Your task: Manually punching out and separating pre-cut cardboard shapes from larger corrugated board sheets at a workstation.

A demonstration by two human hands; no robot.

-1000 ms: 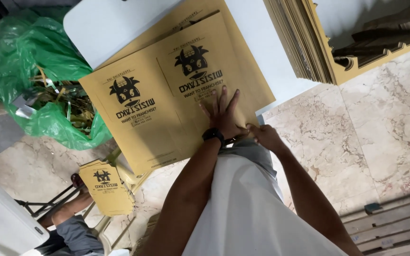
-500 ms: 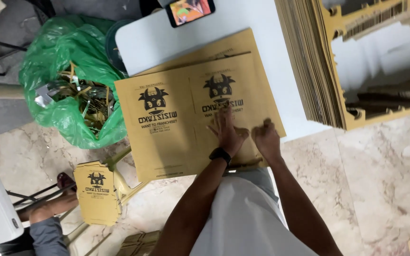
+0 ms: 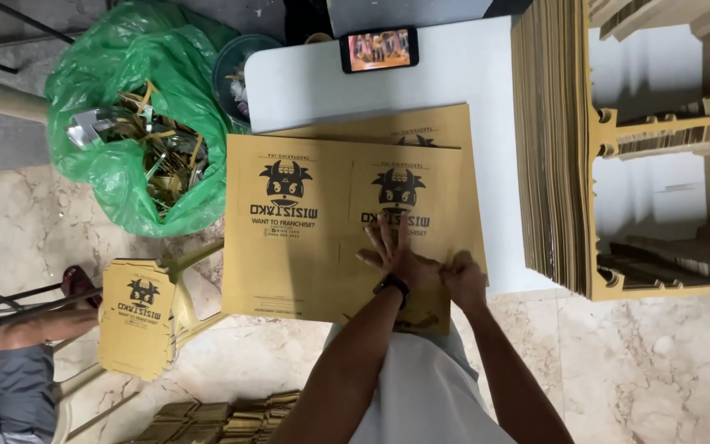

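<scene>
Reaching forward from the bottom edge over the white table [image 3: 470, 78]: both forearms angled up and inward, meeting on the flat brown cardboard sheet [image 3: 314, 238]. Left hand [image 3: 392, 251], black wristband at the wrist, lying palm down on the sheet with fingers spread wide and pointing away from the body, pressing flat, gripping nothing. Right hand [image 3: 463, 279] just beside it, touching the sheet's near right corner; fingers curled in narrow, apparently pinching the edge, though the grip itself too small to tell. Sheet lying flat, long axis running left to right, left half overhanging the table edge, prints upside down to the wearer. Second sheet [image 3: 421, 127] showing beneath it. Tall stack of cardboard [image 3: 548, 148] standing right of the sheet; green bag of scraps [image 3: 117, 131] on the floor to its left.
</scene>
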